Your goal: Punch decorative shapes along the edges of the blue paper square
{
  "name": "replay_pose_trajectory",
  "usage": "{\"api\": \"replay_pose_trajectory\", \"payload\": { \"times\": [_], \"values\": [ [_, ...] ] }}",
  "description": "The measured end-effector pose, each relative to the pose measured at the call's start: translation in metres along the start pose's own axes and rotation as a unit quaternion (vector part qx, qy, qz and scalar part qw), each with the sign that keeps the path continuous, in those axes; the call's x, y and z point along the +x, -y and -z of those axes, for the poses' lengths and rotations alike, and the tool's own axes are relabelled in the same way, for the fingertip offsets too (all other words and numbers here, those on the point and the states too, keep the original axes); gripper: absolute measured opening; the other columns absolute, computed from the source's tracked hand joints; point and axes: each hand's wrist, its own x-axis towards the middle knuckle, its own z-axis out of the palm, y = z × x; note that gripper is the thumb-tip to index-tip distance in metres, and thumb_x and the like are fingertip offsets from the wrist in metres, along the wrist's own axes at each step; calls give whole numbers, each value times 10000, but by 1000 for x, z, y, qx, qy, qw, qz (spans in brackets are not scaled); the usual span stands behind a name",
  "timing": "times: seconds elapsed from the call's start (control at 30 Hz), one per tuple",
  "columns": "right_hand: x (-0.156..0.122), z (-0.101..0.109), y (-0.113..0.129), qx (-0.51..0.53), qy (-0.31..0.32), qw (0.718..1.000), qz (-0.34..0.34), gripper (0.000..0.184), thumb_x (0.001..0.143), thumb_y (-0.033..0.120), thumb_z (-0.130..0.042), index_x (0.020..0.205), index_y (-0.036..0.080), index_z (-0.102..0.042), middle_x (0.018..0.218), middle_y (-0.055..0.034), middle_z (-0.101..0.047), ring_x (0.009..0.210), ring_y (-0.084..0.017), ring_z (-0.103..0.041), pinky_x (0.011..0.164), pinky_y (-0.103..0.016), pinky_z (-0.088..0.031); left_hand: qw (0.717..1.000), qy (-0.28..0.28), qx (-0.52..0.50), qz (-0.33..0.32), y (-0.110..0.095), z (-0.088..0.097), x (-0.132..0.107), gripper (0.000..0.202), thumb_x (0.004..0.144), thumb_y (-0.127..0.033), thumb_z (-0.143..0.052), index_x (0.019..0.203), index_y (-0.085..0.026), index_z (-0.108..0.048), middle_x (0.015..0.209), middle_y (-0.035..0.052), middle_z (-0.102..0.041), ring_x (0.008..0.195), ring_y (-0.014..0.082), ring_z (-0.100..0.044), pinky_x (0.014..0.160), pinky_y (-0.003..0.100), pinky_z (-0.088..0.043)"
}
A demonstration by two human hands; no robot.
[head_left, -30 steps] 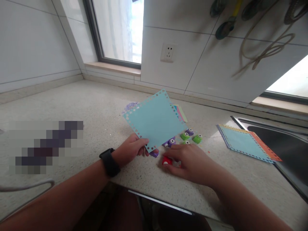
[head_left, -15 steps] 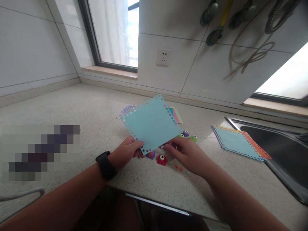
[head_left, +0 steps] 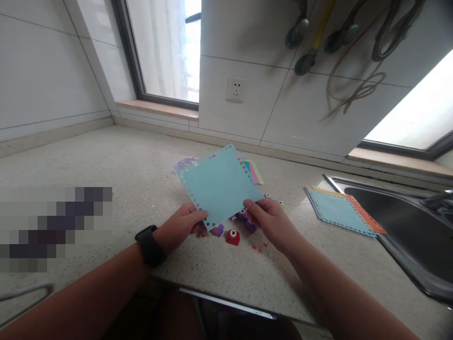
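Observation:
A light blue sheet of paper (head_left: 219, 184), with small shapes punched along its edges, is held tilted above the counter. My left hand (head_left: 186, 219) pinches its lower left corner, thumb on top. At the right part of its near edge, my right hand (head_left: 271, 219) grips the sheet, also with the thumb on top. Below the paper a red craft punch (head_left: 232, 237) stands on the counter, with purple craft punches (head_left: 249, 226) beside my right fingers. A green-topped punch (head_left: 281, 204) shows partly behind my right hand.
Several punched sheets (head_left: 339, 212) lie stacked at the sink's edge (head_left: 399, 264) on the right. Coloured paper (head_left: 255, 172) and purple shreds (head_left: 186, 164) lie behind the held sheet. Small paper bits (head_left: 260, 248) are scattered near the counter's front. A blurred-out patch covers something at left.
My right hand has come up from beside the punches and now grips the sheet's near edge, thumb on top. My left hand keeps its hold. The view has shifted slightly.

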Motion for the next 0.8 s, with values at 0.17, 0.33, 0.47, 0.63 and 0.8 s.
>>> {"api": "replay_pose_trajectory", "payload": {
  "times": [0.17,0.33,0.47,0.63,0.8],
  "values": [
    [0,1,1,-6,-17,1000,0,494,902,570,-555,590,188,-539,530,24,-461,510,-119,-394,508,-281,-296,1000,16,24,-9,-3,-1,-1,295,844,-356,-579,691,-126,-686,693,101,-761,497,102,-508,489,231,-343],
    [1,3,2,-16,-6,1000,3,498,895,583,-554,591,189,-542,533,22,-465,513,-123,-401,510,-282,-292,999,28,30,-6,-4,-3,-2,314,863,-388,-585,685,-148,-681,671,61,-734,501,103,-500,505,241,-352],
    [2,5,1,-26,6,1000,11,505,905,577,-544,586,186,-546,531,17,-476,512,-123,-411,515,-284,-303,998,9,66,-5,-5,-3,-1,322,860,-402,-597,651,-164,-656,615,24,-675,496,104,-470,517,252,-349],
    [4,9,1,-22,-7,999,24,492,915,566,-547,598,190,-533,521,36,-437,493,-109,-370,499,-271,-298,989,-16,145,-17,-3,-1,-2,407,891,-407,-568,553,-181,-587,509,-28,-527,496,104,-423,529,261,-315],
    [4,11,0,-25,1,999,39,500,926,564,-530,590,194,-519,513,41,-405,487,-108,-345,479,-265,-280,989,-15,148,-16,-1,-1,-2,344,895,-417,-568,641,-186,-584,570,-34,-554,517,107,-413,523,258,-297]
  ]
}}
